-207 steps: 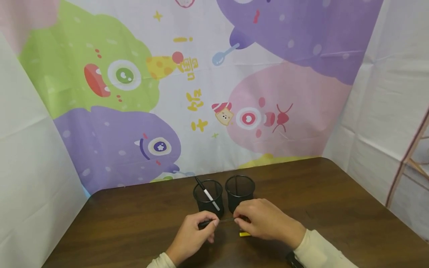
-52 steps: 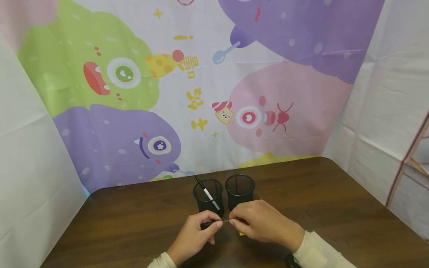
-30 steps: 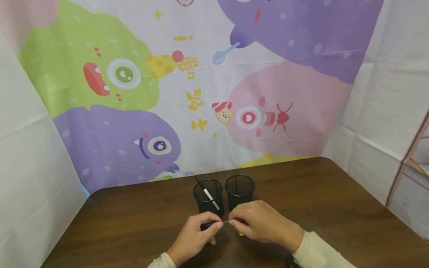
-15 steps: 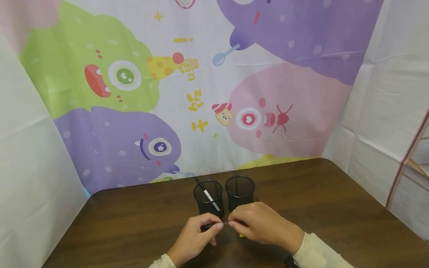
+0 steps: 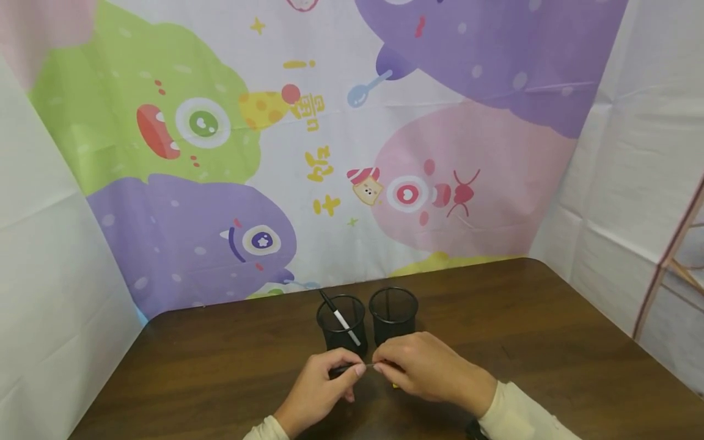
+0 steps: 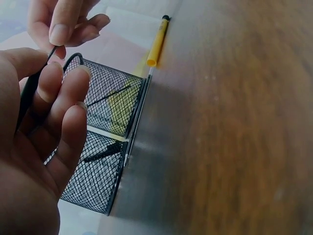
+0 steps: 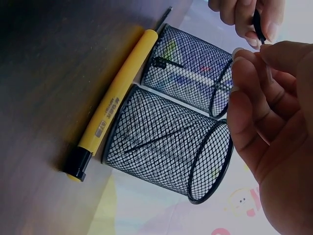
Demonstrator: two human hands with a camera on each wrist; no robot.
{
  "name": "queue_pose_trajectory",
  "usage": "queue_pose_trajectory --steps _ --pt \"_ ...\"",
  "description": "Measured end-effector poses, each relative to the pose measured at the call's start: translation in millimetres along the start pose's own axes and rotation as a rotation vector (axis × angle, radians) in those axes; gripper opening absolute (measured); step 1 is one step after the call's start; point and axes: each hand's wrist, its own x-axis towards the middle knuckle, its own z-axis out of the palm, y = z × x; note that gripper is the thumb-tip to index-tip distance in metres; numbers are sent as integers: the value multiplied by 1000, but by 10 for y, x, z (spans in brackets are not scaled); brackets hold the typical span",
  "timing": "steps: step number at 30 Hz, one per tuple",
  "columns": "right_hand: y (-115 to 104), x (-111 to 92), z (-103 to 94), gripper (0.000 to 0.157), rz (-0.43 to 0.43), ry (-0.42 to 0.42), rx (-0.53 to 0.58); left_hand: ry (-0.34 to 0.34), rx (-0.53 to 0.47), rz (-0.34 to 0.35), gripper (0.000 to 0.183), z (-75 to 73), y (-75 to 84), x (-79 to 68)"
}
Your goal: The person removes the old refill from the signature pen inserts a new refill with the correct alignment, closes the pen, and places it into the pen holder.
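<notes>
My left hand (image 5: pixel 321 385) grips a slim black pen part (image 6: pixel 30 93), its narrow end pointing at the other hand. Close to its right, my right hand (image 5: pixel 434 370) pinches a thin, clear-ended pen refill (image 7: pixel 268 73) between thumb and fingers. The refill bridges the small gap to the black part; its far end is hidden by fingers. Below the right hand on the table lies a yellow pen barrel (image 7: pixel 115 95) with a black end, its other end open in the left wrist view. A thin rod (image 6: pixel 139 115) lies past that open end.
Two black mesh cups stand just beyond my hands. The left cup (image 5: pixel 332 340) holds a black and white pen (image 5: pixel 342 320) leaning on its rim; the right cup (image 5: pixel 385 330) stands beside it. A cartoon-printed cloth (image 5: pixel 341 244) hangs behind the brown table (image 5: pixel 220 348).
My right hand has shifted slightly left, narrowing the gap between the hands and covering more of the yellow barrel. The left hand has moved slightly right, keeping its grip on the black pen part.
</notes>
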Motion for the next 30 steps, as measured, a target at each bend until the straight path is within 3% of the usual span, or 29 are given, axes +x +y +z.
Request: queue_pose_trajectory --steps 15,30 --pt "1 2 20 7 17 -23 15 -29 39 22 22 -16 -34 9" --pt "1 2 35 8 27 -17 47 -8 74 48 19 -3 -63 10"
